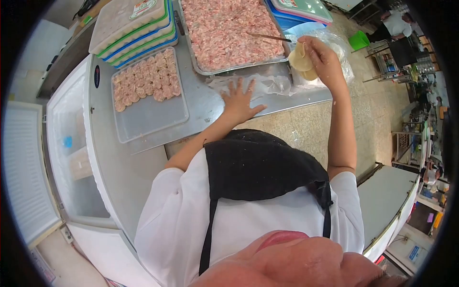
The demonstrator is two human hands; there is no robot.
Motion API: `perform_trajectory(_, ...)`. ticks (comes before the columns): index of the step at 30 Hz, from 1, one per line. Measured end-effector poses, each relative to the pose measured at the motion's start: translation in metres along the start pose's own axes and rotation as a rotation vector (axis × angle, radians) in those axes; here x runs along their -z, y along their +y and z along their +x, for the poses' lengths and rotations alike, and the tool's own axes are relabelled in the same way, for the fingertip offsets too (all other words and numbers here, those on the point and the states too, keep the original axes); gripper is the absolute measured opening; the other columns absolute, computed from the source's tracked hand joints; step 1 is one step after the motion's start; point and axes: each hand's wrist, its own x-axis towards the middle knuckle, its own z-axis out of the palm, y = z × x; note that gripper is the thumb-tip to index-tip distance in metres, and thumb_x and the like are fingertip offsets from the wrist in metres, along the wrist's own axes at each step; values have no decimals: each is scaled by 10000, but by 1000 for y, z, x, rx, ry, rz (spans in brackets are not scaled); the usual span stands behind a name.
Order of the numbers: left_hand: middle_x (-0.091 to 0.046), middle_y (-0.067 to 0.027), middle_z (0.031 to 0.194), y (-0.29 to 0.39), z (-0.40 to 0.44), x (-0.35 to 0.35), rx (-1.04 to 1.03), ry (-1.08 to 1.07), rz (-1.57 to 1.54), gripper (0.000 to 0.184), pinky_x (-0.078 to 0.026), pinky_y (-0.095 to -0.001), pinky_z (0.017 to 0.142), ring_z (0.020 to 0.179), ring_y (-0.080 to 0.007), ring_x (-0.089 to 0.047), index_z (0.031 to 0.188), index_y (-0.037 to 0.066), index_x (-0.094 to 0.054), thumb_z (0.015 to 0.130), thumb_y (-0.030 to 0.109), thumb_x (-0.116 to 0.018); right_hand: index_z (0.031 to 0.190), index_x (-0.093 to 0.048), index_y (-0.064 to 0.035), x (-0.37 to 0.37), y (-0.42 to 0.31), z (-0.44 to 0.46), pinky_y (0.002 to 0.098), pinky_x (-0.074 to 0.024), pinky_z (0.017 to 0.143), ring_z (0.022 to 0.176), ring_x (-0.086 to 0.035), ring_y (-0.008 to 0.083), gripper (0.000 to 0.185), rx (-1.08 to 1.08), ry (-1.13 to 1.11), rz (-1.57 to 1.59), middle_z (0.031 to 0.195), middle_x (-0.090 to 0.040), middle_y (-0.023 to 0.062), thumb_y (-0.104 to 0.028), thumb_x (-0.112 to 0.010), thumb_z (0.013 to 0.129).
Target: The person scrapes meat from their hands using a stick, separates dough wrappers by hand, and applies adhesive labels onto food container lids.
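Observation:
My right hand (324, 61) is closed on thin, round, pale yellow dumpling wrappers (301, 58), held above a plastic bag at the table's right side. Fingers spread wide, my left hand (240, 104) is over the near edge of the metal table (201, 103), its fingertips at a crumpled clear plastic sheet (275, 86). Beyond it stands a large metal tray (239, 70) full of pink ground meat filling (229, 33). A thin, flat spreading tool (270, 37) rests on the filling, pointing toward my right hand. To the left, a clear plastic tray (153, 117) bears rows of filled dumplings (148, 79).
Stacked lidded containers (131, 28) with green and blue rims stand at the back left. More coloured lids (301, 9) lie at the back right. A white glass-topped freezer (76, 138) is on my left. On the floor stands a green bin (358, 40), with a person (396, 24) beyond.

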Motion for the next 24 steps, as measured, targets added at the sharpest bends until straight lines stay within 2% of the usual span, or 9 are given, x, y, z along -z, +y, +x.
perform_trajectory(1, -120, -235, 1538, 7, 9, -4, -38, 22, 35, 956, -82, -736, 1023, 1393, -513, -66, 1514, 212, -146, 786, 694, -534, 1108, -630, -64, 2, -1, -3, 322, -494, 800, 890, -646, 247, 210, -17, -48, -39, 980, -673, 116, -138, -545, 931)
perform_trajectory(5, -208, -238, 1515, 5, 41, -29, -173, 60, 70, 761, -29, -738, 1028, 1398, -510, -33, 1402, 175, -439, 821, 662, -511, 1106, -633, -79, 5, 1, -6, 366, -496, 818, 954, -632, 331, 236, 31, -160, -230, 1033, -659, 155, -125, -564, 885)
perform_trajectory(6, -398, -239, 1392, -1, 40, -38, -256, 258, 63, 587, -152, -663, 1059, 1345, -485, -227, 1230, 115, -592, 819, 534, -593, 1130, -610, -41, 7, -3, -5, 360, -483, 859, 1008, -624, 322, 240, -4, -217, -308, 1111, -653, 130, -101, -561, 903)
perform_trajectory(9, -522, -210, 1193, -34, 49, -43, -394, 185, -144, 457, -312, -523, 1016, 1174, -415, -429, 1100, 49, -619, 771, 362, -668, 1127, -615, -49, 4, 0, -4, 366, -481, 857, 1006, -622, 320, 243, -9, -212, -279, 1101, -654, 129, -104, -567, 895)
perform_trajectory(11, -538, -204, 1109, -44, 31, -30, -425, 203, -197, 314, -394, -440, 947, 1086, -377, -482, 976, -17, -598, 744, 183, -668, 1132, -621, -66, -10, 13, -2, 367, -483, 850, 995, -628, 313, 254, -1, -207, -260, 1090, -653, 144, -101, -567, 887)
perform_trajectory(15, -539, -214, 1124, -57, -2, -5, -225, 197, -497, 370, -429, -406, 921, 1042, -398, -518, 1106, -3, -548, 756, 103, -607, 1125, -628, -90, -60, 10, 24, 387, -493, 827, 963, -631, 341, 257, 55, -130, -37, 1050, -653, 173, -147, -554, 886)
perform_trajectory(19, -569, -190, 1142, -54, -30, 29, -221, 173, -685, 437, -413, -378, 960, 1080, -344, -544, 1209, 42, -523, 776, 66, -574, 1166, -596, -32, -169, 65, 60, 394, -493, 839, 971, -626, 354, 306, 79, 113, 360, 1074, -643, 206, -186, -537, 909)
perform_trajectory(21, -587, -158, 1143, -61, -37, 45, -250, 108, -672, 434, -410, -355, 971, 1087, -299, -559, 1212, 56, -543, 779, 32, -556, 1098, -615, -11, -190, 74, 54, 415, -500, 825, 1002, -626, 324, 281, -71, 42, 27, 1059, -649, 190, -183, -528, 894)
perform_trajectory(24, -597, -111, 1103, -99, -36, 55, -215, -53, -926, 348, -440, -338, 938, 1047, -260, -577, 1100, 69, -602, 766, -17, -555, 1059, -639, -92, -183, 60, 53, 426, -514, 765, 980, -621, 298, 263, -138, -252, -434, 1011, -630, 154, -222, -586, 838)
